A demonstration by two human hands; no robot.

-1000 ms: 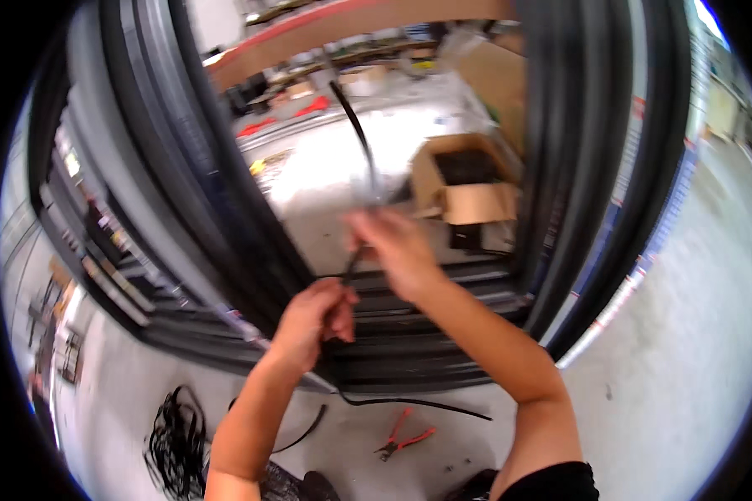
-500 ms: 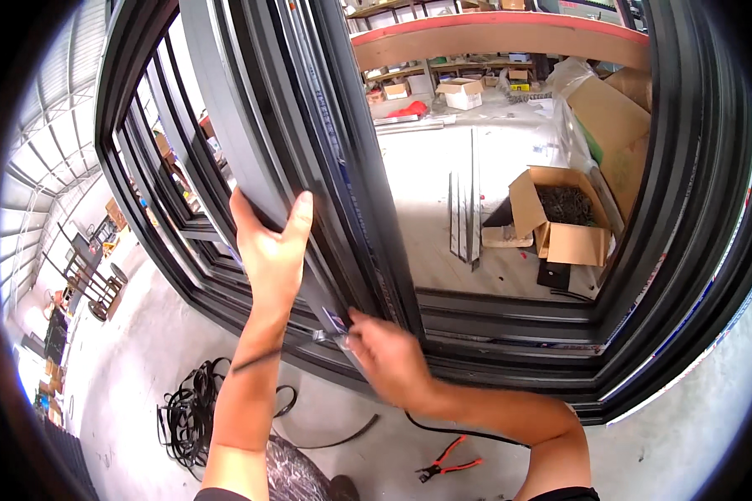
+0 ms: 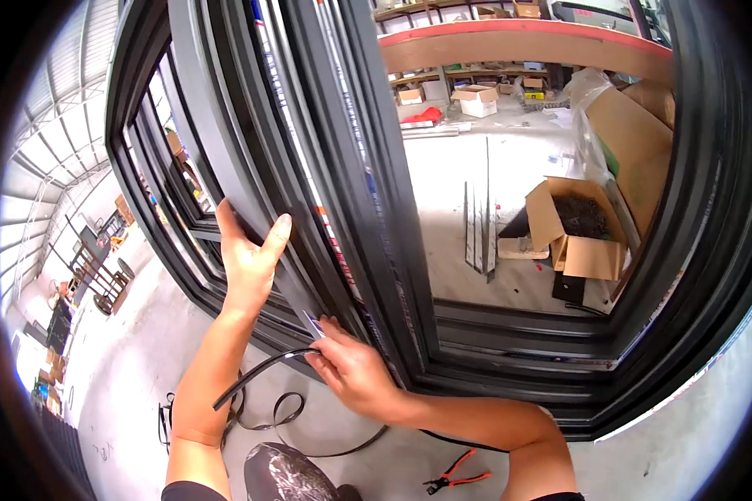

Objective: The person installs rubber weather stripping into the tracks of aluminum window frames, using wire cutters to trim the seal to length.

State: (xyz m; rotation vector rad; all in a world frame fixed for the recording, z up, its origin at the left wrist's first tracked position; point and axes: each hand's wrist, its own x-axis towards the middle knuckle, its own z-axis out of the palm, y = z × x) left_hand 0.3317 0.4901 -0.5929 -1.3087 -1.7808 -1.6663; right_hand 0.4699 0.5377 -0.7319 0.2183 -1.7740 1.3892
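Observation:
A dark grey sash [image 3: 213, 125] of a large metal window frame stands tilted in front of me. My left hand [image 3: 247, 260] is wrapped round its edge, the thumb lying along the near face. Lower down, my right hand [image 3: 353, 371] pinches a thin black rubber strip [image 3: 259, 373] close to the sash's lower part. The strip's free end curves down to the left, across my left forearm. Just above my right fingers a small label [image 3: 313, 324] sticks to the sash. How the strip meets the sash is hidden by my right fingers.
Red-handled pliers [image 3: 457, 473] lie on the floor near my right elbow. Loops of black strip [image 3: 288, 407] lie below the frame. Through the opening show an open cardboard box [image 3: 589, 255] of dark pieces, upright metal profiles [image 3: 481, 225] and a red-edged beam [image 3: 518, 50].
The view has shifted. My left hand and the sash now sit farther left, with a wider gap to the post. The strip's free end beside my right hand shows longer and more curved.

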